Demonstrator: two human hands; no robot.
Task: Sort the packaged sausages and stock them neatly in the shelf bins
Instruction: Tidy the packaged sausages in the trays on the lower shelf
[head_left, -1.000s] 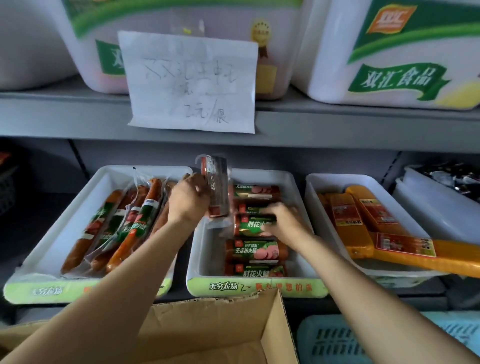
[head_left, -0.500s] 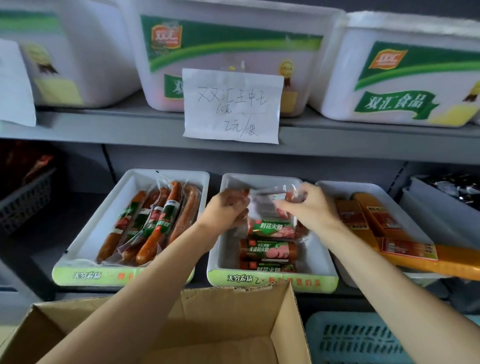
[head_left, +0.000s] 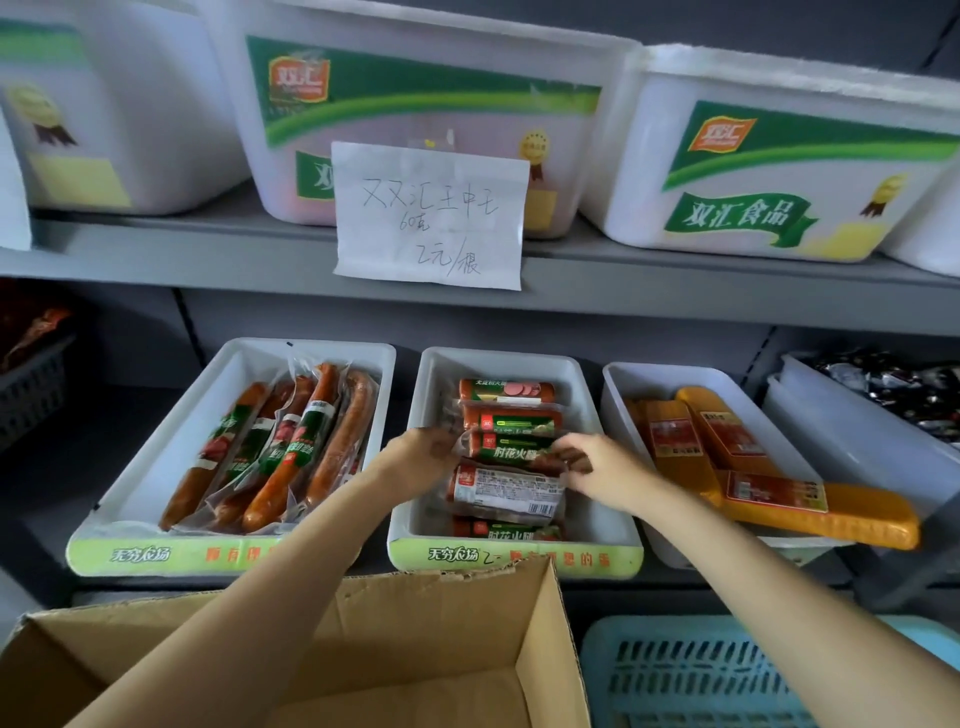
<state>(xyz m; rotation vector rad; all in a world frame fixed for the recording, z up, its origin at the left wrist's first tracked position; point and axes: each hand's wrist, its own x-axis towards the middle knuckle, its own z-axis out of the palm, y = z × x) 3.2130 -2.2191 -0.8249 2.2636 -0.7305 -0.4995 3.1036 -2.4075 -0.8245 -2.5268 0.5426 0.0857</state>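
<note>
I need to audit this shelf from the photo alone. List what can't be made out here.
- Cardboard box, head view: the forearms and the bottom edge hide most of its inside.
- Top bins: solid walls hide what is in them.
- Left hand and right hand: fingertips blur into the sausage pack in the middle tray; the grip is unclear.
- Pack's label: print too small.
- Dark basket: shadowed, cut by the left edge.

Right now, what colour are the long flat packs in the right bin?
Orange-yellow packs with red labels, in the head view.
</note>
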